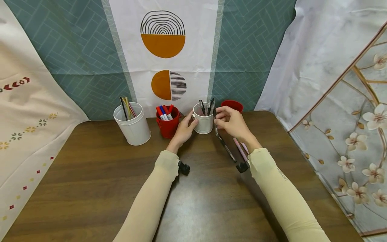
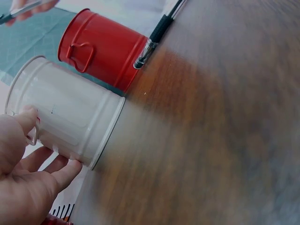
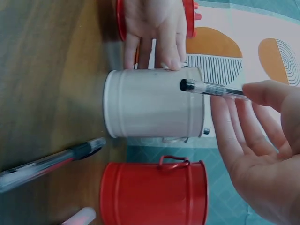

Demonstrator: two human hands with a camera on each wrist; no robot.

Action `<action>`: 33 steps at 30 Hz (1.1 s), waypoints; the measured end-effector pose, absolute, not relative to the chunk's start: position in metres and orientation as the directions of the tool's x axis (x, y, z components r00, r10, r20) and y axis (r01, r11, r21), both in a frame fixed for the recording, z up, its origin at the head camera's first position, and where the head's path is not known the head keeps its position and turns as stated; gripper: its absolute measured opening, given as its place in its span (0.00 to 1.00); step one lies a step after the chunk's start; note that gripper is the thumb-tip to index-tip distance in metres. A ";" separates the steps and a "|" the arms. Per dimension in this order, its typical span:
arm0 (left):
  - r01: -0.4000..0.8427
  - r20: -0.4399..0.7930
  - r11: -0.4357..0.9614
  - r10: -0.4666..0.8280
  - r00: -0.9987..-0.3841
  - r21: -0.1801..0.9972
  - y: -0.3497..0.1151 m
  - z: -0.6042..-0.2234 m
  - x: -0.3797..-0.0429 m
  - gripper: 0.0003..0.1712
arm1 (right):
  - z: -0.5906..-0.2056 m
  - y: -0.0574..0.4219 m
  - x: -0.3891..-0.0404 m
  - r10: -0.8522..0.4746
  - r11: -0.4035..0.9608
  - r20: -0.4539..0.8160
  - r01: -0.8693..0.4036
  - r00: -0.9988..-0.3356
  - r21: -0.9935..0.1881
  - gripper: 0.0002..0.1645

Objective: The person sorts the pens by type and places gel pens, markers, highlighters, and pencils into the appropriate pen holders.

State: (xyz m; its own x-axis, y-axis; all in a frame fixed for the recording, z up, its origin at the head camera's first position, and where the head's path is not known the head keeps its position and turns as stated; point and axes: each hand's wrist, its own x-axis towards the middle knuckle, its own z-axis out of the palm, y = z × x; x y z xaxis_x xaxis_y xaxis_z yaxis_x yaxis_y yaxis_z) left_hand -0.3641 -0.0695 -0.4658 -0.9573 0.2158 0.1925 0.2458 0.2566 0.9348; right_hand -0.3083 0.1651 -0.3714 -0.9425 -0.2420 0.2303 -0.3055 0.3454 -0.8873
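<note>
A small white metal pail [image 1: 204, 125] holding two black-capped pens stands at the back of the table. Against its left side is my left hand [image 1: 182, 131]; in the left wrist view the thumb presses the pail's handle loop and the fingers support its wall. My right hand [image 1: 235, 123] pinches a clear-barrelled black pen [image 3: 213, 89] between thumb and fingers, just right of the pail's rim. That pen hangs nearly upright, its lower end beside the pail's outer wall. Another pen [image 1: 227, 149] lies on the table below, beside pink pens [image 1: 240, 149] partly hidden by the right wrist.
Behind my right hand stands a red pail [image 1: 232, 105]. On the left are a red pail [image 1: 168, 127] with red and blue-capped markers and a larger white pail [image 1: 133, 131] with several thin sticks or pencils. Patterned cloth [image 1: 251, 60] hangs behind the wooden table [image 1: 193, 201].
</note>
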 end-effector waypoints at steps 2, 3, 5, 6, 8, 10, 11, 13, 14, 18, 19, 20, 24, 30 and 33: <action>0.246 0.192 0.256 0.217 -0.957 0.935 -0.069 -0.466 -0.364 0.37 | -0.368 0.163 -0.314 -0.225 0.325 0.260 -0.324 -0.939 -0.888 0.26; 0.245 0.191 0.257 0.217 -0.957 0.935 -0.070 -0.466 -0.364 0.37 | -0.366 0.162 -0.317 -0.218 0.316 0.275 -0.335 -0.936 -0.888 0.26; 0.242 0.188 0.259 0.215 -0.958 0.935 -0.071 -0.466 -0.363 0.38 | -0.362 0.158 -0.323 -0.207 0.283 0.301 -0.351 -0.931 -0.893 0.27; 0.241 0.188 0.260 0.214 -0.959 0.935 -0.071 -0.466 -0.363 0.38 | -0.360 0.156 -0.326 -0.202 0.269 0.308 -0.355 -0.930 -0.895 0.26; 0.240 0.188 0.258 0.212 -0.959 0.936 -0.072 -0.466 -0.363 0.37 | -0.356 0.153 -0.331 -0.187 0.250 0.319 -0.359 -0.929 -0.899 0.26; 0.244 0.191 0.256 0.213 -0.958 0.936 -0.072 -0.466 -0.363 0.37 | -0.352 0.151 -0.336 -0.166 0.231 0.325 -0.357 -0.931 -0.905 0.25; 0.245 0.193 0.253 0.213 -0.958 0.936 -0.072 -0.466 -0.363 0.37 | -0.351 0.150 -0.338 -0.154 0.230 0.327 -0.356 -0.932 -0.906 0.24; 0.248 0.196 0.248 0.214 -0.957 0.937 -0.071 -0.467 -0.364 0.37 | -0.349 0.148 -0.343 -0.130 0.234 0.336 -0.358 -0.933 -0.904 0.23; 0.248 0.197 0.248 0.214 -0.957 0.936 -0.071 -0.466 -0.363 0.37 | -0.348 0.147 -0.345 -0.119 0.244 0.342 -0.361 -0.932 -0.900 0.22; 0.247 0.195 0.246 0.215 -0.957 0.937 -0.070 -0.468 -0.364 0.36 | -0.346 0.144 -0.355 -0.098 0.277 0.356 -0.369 -0.929 -0.887 0.21; 0.247 0.196 0.247 0.215 -0.957 0.937 -0.070 -0.468 -0.365 0.36 | -0.346 0.143 -0.357 -0.096 0.283 0.358 -0.371 -0.929 -0.885 0.21; 0.246 0.194 0.248 0.215 -0.957 0.937 -0.069 -0.468 -0.365 0.36 | -0.346 0.142 -0.360 -0.094 0.291 0.360 -0.372 -0.928 -0.882 0.21; 0.245 0.194 0.246 0.213 -0.958 0.938 -0.069 -0.469 -0.366 0.36 | -0.346 0.138 -0.369 -0.089 0.305 0.365 -0.374 -0.927 -0.876 0.20; 0.252 0.201 0.247 0.212 -0.956 0.936 -0.069 -0.469 -0.366 0.36 | -0.347 0.131 -0.380 -0.079 0.348 0.367 -0.370 -0.927 -0.861 0.19; 0.251 0.200 0.243 0.214 -0.956 0.937 -0.070 -0.468 -0.366 0.36 | -0.349 0.128 -0.384 -0.082 0.353 0.362 -0.367 -0.928 -0.860 0.20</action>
State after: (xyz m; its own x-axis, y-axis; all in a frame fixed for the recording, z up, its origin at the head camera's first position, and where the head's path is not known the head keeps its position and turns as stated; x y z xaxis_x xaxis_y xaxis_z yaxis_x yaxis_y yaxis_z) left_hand -0.3658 -0.0696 -0.4683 -0.9559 0.2145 0.2004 0.2510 0.2430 0.9370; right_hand -0.3836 0.1282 -0.3490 -0.9284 -0.0819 0.3624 -0.3670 0.3534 -0.8605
